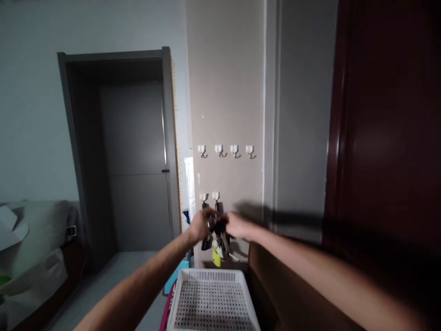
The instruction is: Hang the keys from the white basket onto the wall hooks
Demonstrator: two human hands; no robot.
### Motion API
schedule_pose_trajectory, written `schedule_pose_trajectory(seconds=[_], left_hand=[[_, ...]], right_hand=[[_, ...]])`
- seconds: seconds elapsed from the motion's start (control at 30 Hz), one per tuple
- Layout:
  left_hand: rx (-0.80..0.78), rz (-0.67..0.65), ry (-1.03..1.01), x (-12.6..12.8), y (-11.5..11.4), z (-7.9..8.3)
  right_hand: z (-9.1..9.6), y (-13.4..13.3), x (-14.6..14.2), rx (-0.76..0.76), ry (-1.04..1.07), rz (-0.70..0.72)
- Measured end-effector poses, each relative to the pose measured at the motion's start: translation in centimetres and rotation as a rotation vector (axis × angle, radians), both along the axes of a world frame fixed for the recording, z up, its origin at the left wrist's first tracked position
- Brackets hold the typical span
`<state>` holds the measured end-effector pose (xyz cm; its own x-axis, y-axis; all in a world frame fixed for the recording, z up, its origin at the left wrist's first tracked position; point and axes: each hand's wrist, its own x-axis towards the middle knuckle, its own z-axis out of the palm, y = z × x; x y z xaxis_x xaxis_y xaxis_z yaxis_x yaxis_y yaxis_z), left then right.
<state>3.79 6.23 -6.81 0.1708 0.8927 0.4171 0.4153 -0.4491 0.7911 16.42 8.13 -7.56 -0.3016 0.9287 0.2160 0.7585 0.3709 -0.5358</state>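
On the beige wall, the left hand (199,226) and right hand (240,226) both pinch the bunch of keys (217,235) hanging from the lower hooks (209,196), and a skewed tug could drop it into the basket (211,276).

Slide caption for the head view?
Left hand and right hand meet at a key bunch under the lower wall hooks, above a white basket.

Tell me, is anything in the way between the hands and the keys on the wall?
Nothing visible is. The left hand and the right hand are both right at the keys, which hang from the lower hooks. The white basket sits lower down, out of the way.
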Motion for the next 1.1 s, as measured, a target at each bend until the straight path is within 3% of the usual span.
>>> schedule_pose_trajectory(seconds=[0.07, 0.13, 0.23, 0.33, 0.43, 0.57, 0.77, 0.87, 0.97, 1.1], left_hand=[[-0.182, 0.085, 0.112, -0.6, -0.7, -4.9], [-0.312, 0.042, 0.196, -0.9, -0.7, -8.3], [-0.333, 0.051, 0.27, -1.0, 1.0, -9.8], [-0.217, 0.31, 0.184, -0.9, 3.9, -8.5], [-0.182, 0.5, 0.163, -0.4, 6.1, -6.8], [-0.175, 0.545, 0.242, -0.4, 6.7, -5.0], [0.033, 0.528, 0.256, -1.4, 4.5, -0.3], [0.052, 0.453, 0.327, -1.9, 3.2, 0.0], [-0.088, 0.358, 0.448, -2.3, 1.6, -3.3], [-0.296, 0.121, 0.528, -2.1, -1.0, -10.9]], right_hand=[[-4.3, -0.5, 0.0, -0.063, -0.083, 0.057], [-6.5, -0.3, 0.0, -0.12, -0.169, 0.103], [-6.5, 1.6, -0.4, -0.039, -0.116, -0.014], [-4.9, 4.1, -1.4, 0.09, 0.034, -0.219], [-4.1, 5.5, -2.5, 0.116, -0.007, -0.335], [-2.7, 5.5, -3.0, 0.174, -0.099, -0.395], [2.0, 3.8, -3.5, 0.362, -0.172, -0.316], [1.5, 2.5, -3.9, 0.328, -0.225, -0.18], [-2.1, 0.8, -3.4, 0.201, -0.327, -0.023], [-8.4, -2.2, -2.0, -0.076, -0.51, 0.227]])
